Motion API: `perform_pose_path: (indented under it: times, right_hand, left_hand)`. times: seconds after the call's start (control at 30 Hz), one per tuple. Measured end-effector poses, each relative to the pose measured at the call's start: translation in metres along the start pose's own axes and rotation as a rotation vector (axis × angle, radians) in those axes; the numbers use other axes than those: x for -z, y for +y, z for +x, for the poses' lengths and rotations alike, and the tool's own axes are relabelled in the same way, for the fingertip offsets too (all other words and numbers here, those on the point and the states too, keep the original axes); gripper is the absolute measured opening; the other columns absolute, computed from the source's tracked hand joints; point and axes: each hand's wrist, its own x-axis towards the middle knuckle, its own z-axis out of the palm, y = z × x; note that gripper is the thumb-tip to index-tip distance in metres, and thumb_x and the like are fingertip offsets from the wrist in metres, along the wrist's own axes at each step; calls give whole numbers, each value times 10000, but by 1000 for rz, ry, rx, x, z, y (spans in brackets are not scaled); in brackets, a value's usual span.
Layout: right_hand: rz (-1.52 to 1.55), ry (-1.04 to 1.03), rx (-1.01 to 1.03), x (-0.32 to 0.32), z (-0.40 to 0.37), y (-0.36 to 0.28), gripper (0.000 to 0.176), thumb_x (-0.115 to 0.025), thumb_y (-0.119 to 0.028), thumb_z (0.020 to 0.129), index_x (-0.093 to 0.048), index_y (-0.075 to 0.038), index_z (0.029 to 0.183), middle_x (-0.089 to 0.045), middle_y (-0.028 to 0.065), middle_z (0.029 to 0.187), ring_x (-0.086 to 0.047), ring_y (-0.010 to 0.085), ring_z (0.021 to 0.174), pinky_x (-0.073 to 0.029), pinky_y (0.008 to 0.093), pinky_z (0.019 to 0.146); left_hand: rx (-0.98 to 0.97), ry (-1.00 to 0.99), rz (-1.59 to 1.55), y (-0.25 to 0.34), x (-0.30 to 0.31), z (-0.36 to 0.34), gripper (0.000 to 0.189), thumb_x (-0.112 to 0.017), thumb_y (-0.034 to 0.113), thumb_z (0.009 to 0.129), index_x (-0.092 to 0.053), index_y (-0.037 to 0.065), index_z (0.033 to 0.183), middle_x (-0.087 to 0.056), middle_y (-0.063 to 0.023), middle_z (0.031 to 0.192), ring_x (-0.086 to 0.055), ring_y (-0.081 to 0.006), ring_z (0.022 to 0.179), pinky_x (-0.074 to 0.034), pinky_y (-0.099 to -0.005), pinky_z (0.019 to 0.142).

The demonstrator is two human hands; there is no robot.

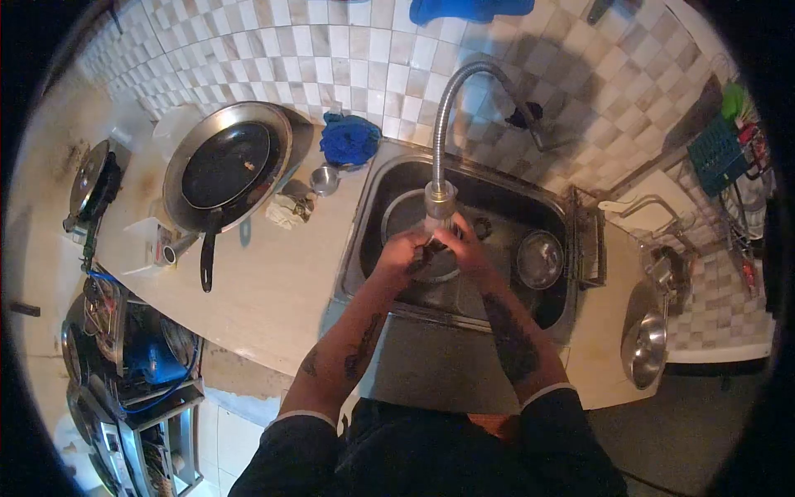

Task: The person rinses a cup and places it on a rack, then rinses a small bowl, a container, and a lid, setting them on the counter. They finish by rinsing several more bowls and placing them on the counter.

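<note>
My left hand [404, 253] and my right hand [465, 248] meet over the sink [530, 186], right under the head of the flexible metal faucet [440, 141]. Both have bent, closed fingers around something small and dark between them, too hidden to name. Beneath them lies a wide round metal vessel [401, 212] in the basin, partly covered by my hands. To the right of my right hand, a shiny round bowl or lid [541, 259] rests in the sink.
On the left counter [273, 273], a black frying pan [225, 166] sits inside a large metal pan [175, 178]. Near it are a small metal cup [325, 180] and a blue cloth [349, 139]. A wire rack [590, 248] borders the sink's right side; a metal pan [644, 349] lies beyond.
</note>
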Motion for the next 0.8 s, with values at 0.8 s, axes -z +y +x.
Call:
perform_pose_path:
  times: [0.8]
  right_hand:
    - [-273,27,314,48,-31,39,564,-606,-54,911,-428,-119,1442,-476,156,1461,-511,344,1287,-422,398,1050]
  left_hand:
    - [-346,-62,96,-7,3,39,151,-759,145,829,-696,41,919,-657,-24,806,-621,-117,753,-487,-265,683]
